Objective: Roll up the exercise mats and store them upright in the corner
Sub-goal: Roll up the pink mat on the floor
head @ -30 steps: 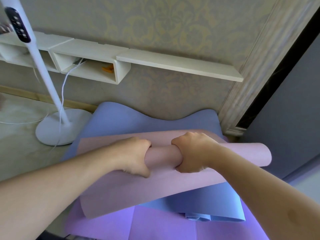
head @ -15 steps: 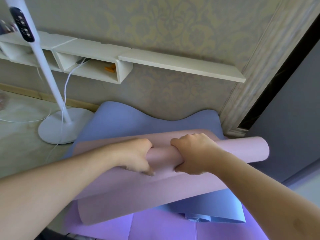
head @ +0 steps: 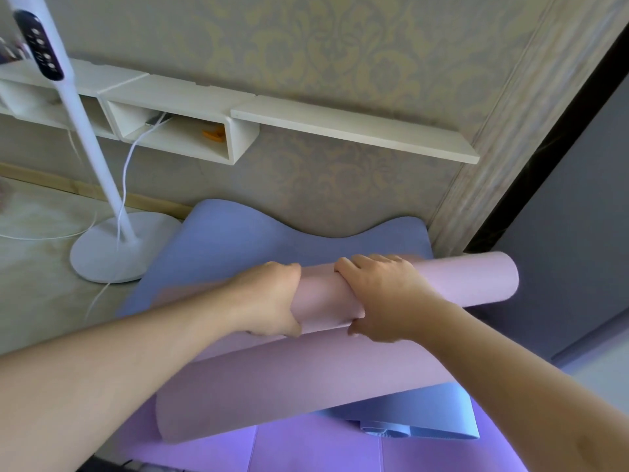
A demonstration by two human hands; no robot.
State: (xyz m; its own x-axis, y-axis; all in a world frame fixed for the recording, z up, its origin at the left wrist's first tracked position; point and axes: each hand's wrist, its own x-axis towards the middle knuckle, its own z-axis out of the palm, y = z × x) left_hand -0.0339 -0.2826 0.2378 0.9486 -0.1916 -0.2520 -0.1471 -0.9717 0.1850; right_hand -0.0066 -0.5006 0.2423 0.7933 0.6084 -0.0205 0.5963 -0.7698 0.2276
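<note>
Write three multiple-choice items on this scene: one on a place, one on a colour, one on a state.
1. Where is the lamp base?
A. left of the blue mat
B. on the shelf
C. right of the doorway

2. What colour is the mat the hands grip?
A. green
B. pink
C. black

3. How is the pink mat?
A. flat
B. partly rolled
C. upright in the corner

Key: 1 A, the base stands on the floor left of the blue mat. 2 B, the left hand and right hand hold a pink roll. 3 B, a loose flap hangs below the roll.
</note>
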